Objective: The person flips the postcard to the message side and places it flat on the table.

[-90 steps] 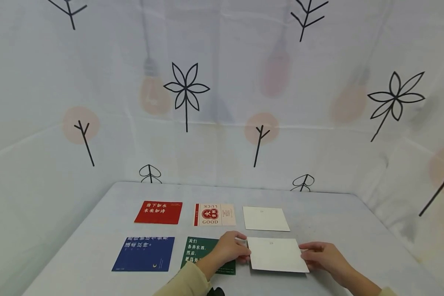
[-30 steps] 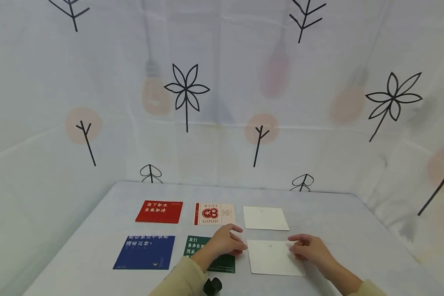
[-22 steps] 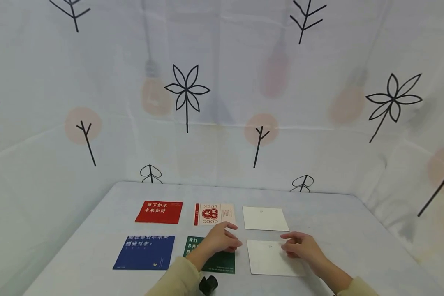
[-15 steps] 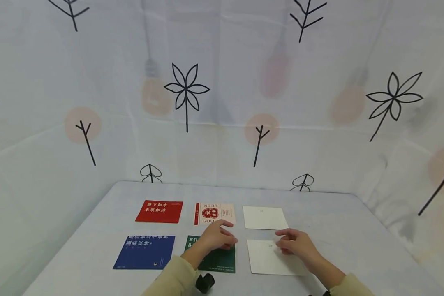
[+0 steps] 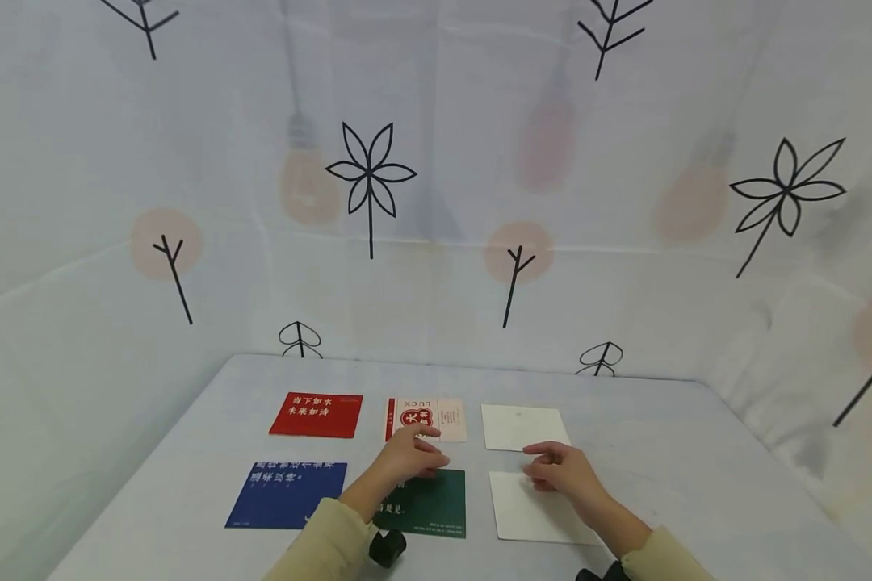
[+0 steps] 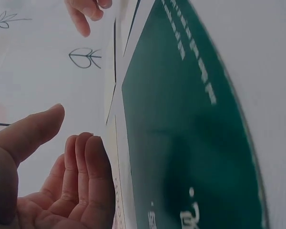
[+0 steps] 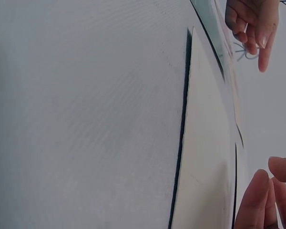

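My left hand (image 5: 405, 458) hovers with relaxed fingers over the far part of the green card (image 5: 436, 508), holding nothing. In the left wrist view its fingers (image 6: 95, 181) are loosely bent beside the green card. My right hand (image 5: 563, 472) hangs over the far right part of the front white card (image 5: 526, 516), fingers relaxed and nothing between them. The white card lies flat, its printed side not showing. Behind it lies a second white card (image 5: 519, 424), its near right corner overlapped by the right hand. A cream and red "GOOD LUCK" card (image 5: 449, 420) is partly covered by the left hand.
A red card (image 5: 316, 417) and a blue card (image 5: 283, 496) lie at the left, making two rows of three on the white table (image 5: 647, 452). Black wrist devices (image 5: 387, 549) sit on both wrists. A patterned white curtain (image 5: 436, 298) stands behind the table.
Both hands held the front white card by its sides, its near edge raised. They let go; the card lies flat. Both hands have since drifted left and away from the person.
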### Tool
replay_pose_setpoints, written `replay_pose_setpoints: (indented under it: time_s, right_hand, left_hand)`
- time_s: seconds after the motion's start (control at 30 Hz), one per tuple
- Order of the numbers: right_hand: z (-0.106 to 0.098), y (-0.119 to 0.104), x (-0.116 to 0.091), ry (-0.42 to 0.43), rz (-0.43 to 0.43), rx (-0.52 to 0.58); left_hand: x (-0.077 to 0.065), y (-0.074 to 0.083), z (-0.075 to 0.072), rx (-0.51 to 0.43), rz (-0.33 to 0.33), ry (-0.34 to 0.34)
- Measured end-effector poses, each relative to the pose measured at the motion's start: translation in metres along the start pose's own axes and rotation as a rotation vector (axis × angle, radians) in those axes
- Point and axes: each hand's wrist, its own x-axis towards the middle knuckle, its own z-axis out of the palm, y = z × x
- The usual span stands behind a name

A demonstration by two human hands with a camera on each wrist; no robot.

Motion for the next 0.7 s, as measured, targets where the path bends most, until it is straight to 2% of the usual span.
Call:
replay_pose_setpoints:
  time_s: [0.17, 0.33, 0.5, 0.7]
  right_hand:
    - [0.011, -0.002, 0.002, -0.008, 0.0, 0.017]
    - [0.021, -0.003, 0.007, -0.013, 0.005, -0.013]
    - [0.031, -0.004, 0.012, -0.02, 0.001, -0.044]
    - [0.042, -0.004, 0.014, -0.032, -0.015, -0.03]
  left_hand:
    - [-0.003, -0.002, -0.01, 0.017, -0.003, 0.033]
    - [-0.003, 0.0, -0.016, 0.036, -0.011, 0.054]
    - [0.001, -0.001, -0.024, 0.088, -0.011, 0.084]
    - [0.007, -0.005, -0.034, 0.096, -0.012, 0.104]
